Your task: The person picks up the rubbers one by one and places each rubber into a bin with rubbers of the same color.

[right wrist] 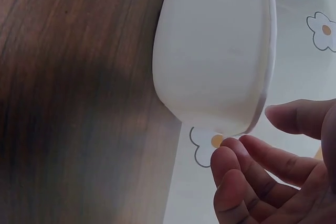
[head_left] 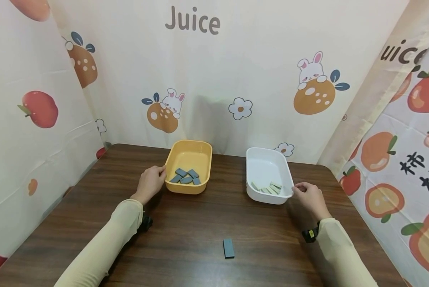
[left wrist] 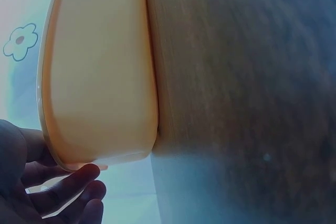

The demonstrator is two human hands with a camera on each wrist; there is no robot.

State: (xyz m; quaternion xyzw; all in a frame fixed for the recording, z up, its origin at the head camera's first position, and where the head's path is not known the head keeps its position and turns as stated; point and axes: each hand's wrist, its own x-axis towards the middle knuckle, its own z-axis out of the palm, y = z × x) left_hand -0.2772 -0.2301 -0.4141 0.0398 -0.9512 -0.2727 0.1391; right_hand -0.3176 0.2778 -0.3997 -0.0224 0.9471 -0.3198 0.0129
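Observation:
In the head view, my left hand (head_left: 151, 182) is at the left side of a yellow plastic bin (head_left: 167, 167). The left wrist view shows my thumb and fingers pinching the rim of that yellow bin (left wrist: 100, 72). Several grey rectangular tiles (head_left: 186, 180) lie inside at its near end. On the other side, my right hand (head_left: 310, 198) holds the right edge of a white plastic bin (head_left: 250, 169). Thumb and fingertips lie around the rim of this white bin (right wrist: 215, 51) in the right wrist view. Several pale green tiles (head_left: 268, 190) rest in its near end.
One grey tile (head_left: 228, 248) lies alone on the dark wooden table (head_left: 185, 231), nearer me than both bins. Behind the table hangs a printed curtain (head_left: 214, 71), with fruit-patterned cloth (head_left: 382, 159) along the right side.

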